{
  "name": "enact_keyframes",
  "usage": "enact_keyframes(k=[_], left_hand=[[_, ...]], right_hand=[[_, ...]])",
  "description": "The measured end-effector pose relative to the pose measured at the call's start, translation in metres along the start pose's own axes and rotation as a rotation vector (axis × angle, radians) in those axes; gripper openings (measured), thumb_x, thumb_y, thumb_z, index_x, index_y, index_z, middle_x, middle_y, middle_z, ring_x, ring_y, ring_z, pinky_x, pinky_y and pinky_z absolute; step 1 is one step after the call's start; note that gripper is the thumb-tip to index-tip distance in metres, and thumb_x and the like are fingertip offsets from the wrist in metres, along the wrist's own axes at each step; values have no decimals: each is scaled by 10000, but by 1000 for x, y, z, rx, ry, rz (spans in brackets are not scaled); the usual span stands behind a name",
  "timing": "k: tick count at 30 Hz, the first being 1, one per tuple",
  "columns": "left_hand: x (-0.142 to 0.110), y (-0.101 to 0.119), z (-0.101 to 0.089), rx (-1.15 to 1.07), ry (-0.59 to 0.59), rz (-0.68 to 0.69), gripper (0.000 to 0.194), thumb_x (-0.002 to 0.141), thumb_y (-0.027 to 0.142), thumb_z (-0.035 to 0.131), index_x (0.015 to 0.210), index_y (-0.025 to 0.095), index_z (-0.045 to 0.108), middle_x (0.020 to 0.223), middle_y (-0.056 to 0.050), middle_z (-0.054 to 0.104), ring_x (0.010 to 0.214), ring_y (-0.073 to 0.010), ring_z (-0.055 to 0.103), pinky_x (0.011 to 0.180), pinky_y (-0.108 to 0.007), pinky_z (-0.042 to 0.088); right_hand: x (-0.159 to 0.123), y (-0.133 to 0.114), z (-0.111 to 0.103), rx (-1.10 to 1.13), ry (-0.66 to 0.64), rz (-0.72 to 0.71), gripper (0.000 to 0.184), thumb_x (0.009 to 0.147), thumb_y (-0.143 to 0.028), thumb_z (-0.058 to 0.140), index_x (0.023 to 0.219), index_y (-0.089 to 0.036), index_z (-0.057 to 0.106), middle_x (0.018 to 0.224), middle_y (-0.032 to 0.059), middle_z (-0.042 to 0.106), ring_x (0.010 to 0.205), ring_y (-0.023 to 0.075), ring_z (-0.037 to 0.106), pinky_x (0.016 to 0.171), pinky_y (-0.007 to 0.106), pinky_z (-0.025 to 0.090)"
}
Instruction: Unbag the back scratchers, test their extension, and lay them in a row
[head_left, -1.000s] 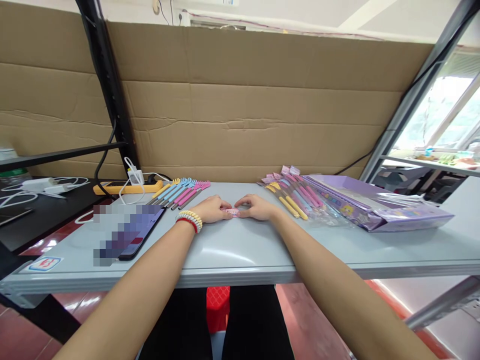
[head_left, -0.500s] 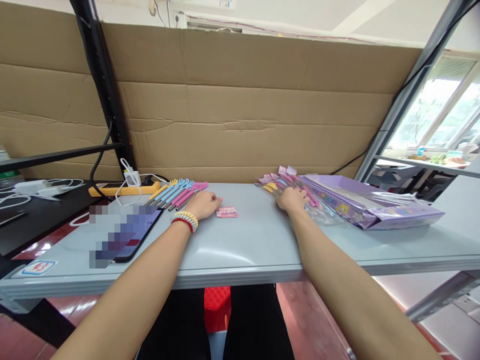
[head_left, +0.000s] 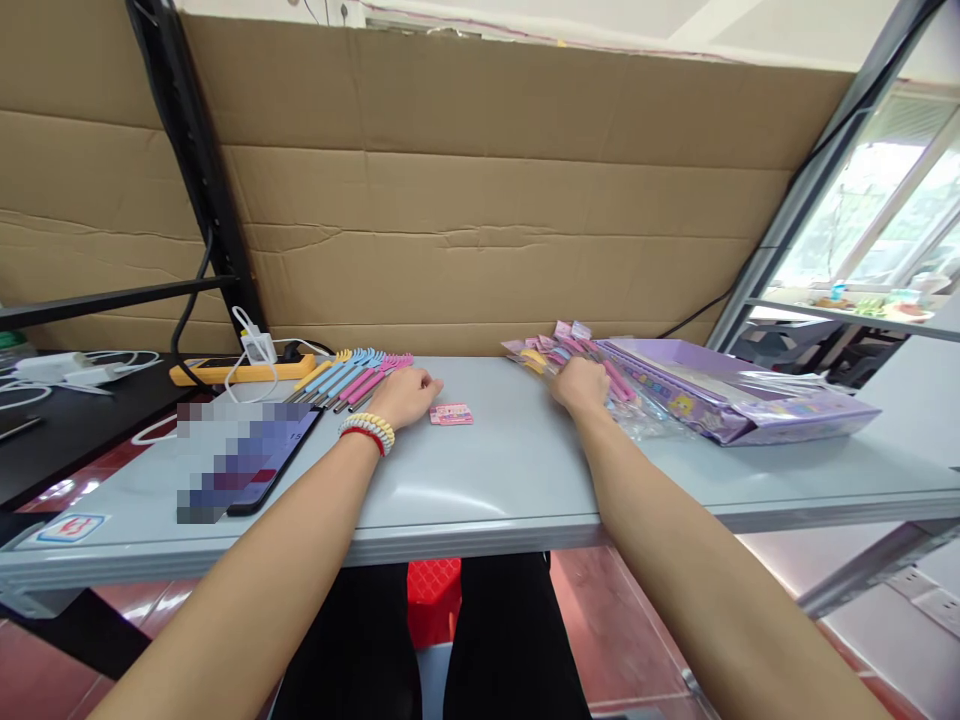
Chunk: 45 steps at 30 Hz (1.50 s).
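My left hand [head_left: 405, 397] rests on the table with its fingers loosely curled, and nothing shows in them. Just left of it lies a fanned row of pens [head_left: 352, 378] with yellow, blue and pink hand-shaped tops. A small pink printed card [head_left: 451, 414] lies flat to the right of that hand. Over on the right, my right hand [head_left: 582, 384] has its fingers closed at a pile of pens in clear bags [head_left: 621, 384], with pink header cards at the back. The back of the hand hides its fingertips and the exact grip.
Beside the bags is an open purple box [head_left: 795, 425] with clear plastic. A phone [head_left: 274, 470] lies at left, partly blurred, before an orange power strip [head_left: 225, 372] with white cables. A cardboard panel [head_left: 480, 200] stands behind the grey table [head_left: 480, 490].
The fingers of my right hand, spread over the bagged pens before, have curled in on them. My left hand stays in place. The whole view has shifted slightly.
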<state>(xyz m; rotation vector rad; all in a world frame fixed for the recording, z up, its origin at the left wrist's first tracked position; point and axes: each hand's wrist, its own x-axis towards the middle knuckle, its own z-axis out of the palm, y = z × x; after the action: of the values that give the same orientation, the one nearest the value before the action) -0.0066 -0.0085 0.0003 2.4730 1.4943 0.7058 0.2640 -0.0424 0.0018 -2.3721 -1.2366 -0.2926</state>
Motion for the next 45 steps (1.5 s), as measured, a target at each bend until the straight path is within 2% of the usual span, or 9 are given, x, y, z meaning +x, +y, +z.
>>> enact_keyframes(k=[5,13,17,22,27,31,33,38,45], left_hand=[[4,1,4,-51,55,28,411,850,468,367,828,168,648,883,-85,692,820,-219,614,702,-298,426],[4,11,10,-252,13,-38,485,842,567,382,878,160,643,952,-77,686,905,-237,595,781,-323,425],[4,17,7,-729,-6,-135,521,768,636,503,903,148,625,907,-84,674,804,-201,608,681,-291,464],[2,24,2,-1383,31,-100,268,726,369,688,774,117,609,711,-56,645,644,-136,625,622,-250,505],[7,13,-9,-1585,344,-211,134,780,172,649,696,114,562,595,-5,605,560,-114,631,640,-265,546],[10,-3,-21,-1711,490,-307,154,842,143,575,696,126,528,530,33,558,505,-93,611,646,-261,558],[10,-8,-23,-1732,501,-329,164,854,133,558,694,126,524,518,36,554,489,-86,604,634,-248,556],[10,-9,-20,-1703,405,-276,122,809,161,637,728,119,556,590,1,622,534,-101,629,666,-270,570],[7,-8,-18,-1651,273,-236,105,833,159,603,745,102,595,641,-28,649,575,-109,639,647,-268,571]], right_hand=[[-21,-36,-14,16,55,-205,283,822,-149,470,1094,-124,544,1001,172,643,936,282,606,754,346,392],[-50,-72,-3,-108,165,-706,284,776,-22,404,992,-146,541,991,127,613,926,243,542,730,325,318],[-58,-78,-3,-37,300,-922,248,816,-33,364,917,-154,556,956,113,619,878,224,512,740,329,298],[-65,-89,1,113,360,-1079,285,881,-76,303,855,-161,573,987,91,647,812,191,522,712,317,314],[-46,-73,8,470,430,-847,340,878,-407,474,1049,-129,569,1074,149,631,965,249,547,798,346,378],[-23,-47,7,731,372,-530,277,851,-384,467,828,-144,604,854,114,652,822,218,569,756,340,421],[-19,-41,5,822,336,-492,210,789,-349,524,739,-158,598,774,82,641,748,191,558,714,319,429],[-29,-47,4,918,6,-625,206,736,-349,568,723,-156,640,694,41,633,633,141,526,612,274,409],[-32,-52,12,899,-83,-634,235,687,-302,621,868,-158,660,692,17,616,573,108,469,567,255,382]])
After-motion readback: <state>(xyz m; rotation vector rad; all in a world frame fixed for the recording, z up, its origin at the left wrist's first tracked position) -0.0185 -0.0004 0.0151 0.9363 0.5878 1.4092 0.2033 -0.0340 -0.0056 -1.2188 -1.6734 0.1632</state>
